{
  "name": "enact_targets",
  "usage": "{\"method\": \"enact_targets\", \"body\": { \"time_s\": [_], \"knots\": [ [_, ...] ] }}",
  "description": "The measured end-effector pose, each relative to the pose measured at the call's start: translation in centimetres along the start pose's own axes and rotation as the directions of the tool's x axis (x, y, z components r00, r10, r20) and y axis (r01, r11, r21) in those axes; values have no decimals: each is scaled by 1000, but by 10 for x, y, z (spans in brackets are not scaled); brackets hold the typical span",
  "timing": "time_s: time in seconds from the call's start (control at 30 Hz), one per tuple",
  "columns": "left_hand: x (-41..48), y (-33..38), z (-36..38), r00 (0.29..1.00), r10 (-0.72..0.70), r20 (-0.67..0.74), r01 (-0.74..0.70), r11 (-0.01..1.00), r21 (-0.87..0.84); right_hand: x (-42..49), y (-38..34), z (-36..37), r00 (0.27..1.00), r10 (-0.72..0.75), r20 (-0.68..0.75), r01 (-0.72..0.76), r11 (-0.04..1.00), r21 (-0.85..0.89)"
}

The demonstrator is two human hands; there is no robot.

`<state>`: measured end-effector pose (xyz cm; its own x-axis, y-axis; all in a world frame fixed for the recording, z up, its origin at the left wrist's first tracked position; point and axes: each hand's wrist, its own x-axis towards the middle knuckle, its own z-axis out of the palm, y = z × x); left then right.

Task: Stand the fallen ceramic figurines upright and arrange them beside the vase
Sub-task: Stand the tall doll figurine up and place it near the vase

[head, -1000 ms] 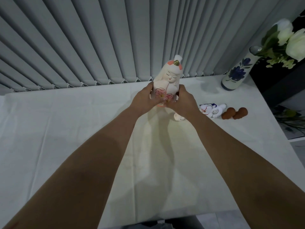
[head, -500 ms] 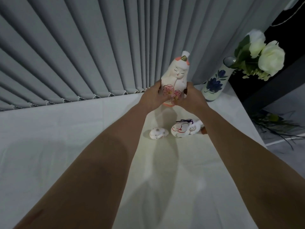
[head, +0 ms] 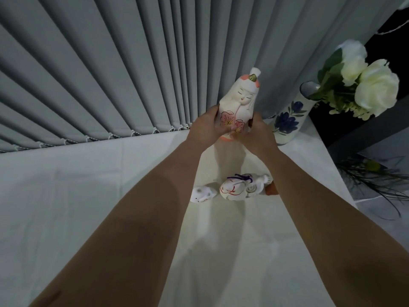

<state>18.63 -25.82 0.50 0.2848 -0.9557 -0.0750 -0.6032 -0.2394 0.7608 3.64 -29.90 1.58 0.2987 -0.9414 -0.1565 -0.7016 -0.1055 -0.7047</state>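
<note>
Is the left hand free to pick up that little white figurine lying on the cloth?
Probably not right now. The left hand and the right hand are both clasped round the tall doll figurine. The small white figurine lies uncovered beside the left forearm, so nothing blocks it once the doll is set down.

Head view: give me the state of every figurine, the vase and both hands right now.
Tall doll figurine: upright, gripped by both hands.
Left hand: closed on the doll's lower body.
Right hand: closed on the doll's lower body.
Small white figurine: lying on its side.
Purple-corded figurine: lying down.
Brown figurine: mostly hidden.
Vase: upright, holding white flowers.
</note>
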Motion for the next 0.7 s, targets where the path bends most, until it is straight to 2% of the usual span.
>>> {"method": "enact_targets", "body": {
  "time_s": [0.23,0.47,0.7],
  "knots": [
    [13,7,5,996,-24,-85,31,996,78,19,1,-2,1000,17,-11,-17,1000,-4],
    [13,12,7,994,-52,-95,66,987,146,24,2,-1,999,32,1,-32,999,-25],
    [-15,10,11,990,-99,-102,116,977,177,-2,14,-18,1000,-15,13,15,998,-60]
  ]
}}
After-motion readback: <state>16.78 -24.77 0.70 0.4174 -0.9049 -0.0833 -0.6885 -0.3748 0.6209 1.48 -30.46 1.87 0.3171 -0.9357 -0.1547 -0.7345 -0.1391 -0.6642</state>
